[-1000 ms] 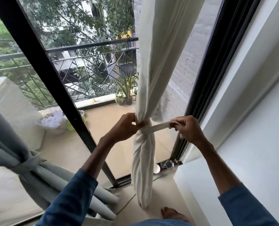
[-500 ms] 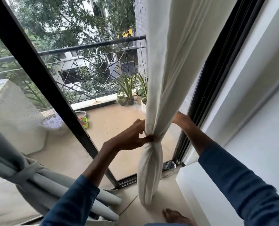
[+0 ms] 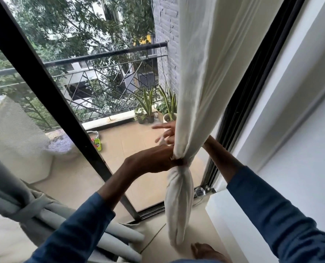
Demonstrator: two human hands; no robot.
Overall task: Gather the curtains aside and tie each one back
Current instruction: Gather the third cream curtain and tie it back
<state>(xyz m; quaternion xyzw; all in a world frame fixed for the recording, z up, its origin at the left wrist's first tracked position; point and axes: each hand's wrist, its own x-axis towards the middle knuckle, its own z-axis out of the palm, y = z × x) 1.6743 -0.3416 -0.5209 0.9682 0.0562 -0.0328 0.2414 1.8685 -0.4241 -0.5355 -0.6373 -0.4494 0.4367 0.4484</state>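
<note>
Below the white curtain (image 3: 199,92), nearest the camera, a bare foot (image 3: 205,251) rests on the floor (image 3: 156,243) beside the curtain's hanging tail. Low and well to the left of the white curtain, the grey curtain (image 3: 9,196) lies bundled, bound by its grey tie (image 3: 31,205). At the white curtain's gathered neck the left hand (image 3: 154,160) has stayed where it was half a second ago, its grip closed round the bunched cloth with the thumb wrapped across the front. The right forearm reaches in from the right and passes behind the white curtain. The right hand (image 3: 165,132), hidden behind the cloth half a second ago, now shows its fingers on the curtain's left edge, just above the left hand. One finger points straight out to the left and the others are blurred, so I cannot tell whether that grip holds anything. A second ago this hand was out on the curtain's right side. Beyond the white curtain, through the glass, potted plants (image 3: 148,109) stand by the balcony railing (image 3: 104,73).
</note>
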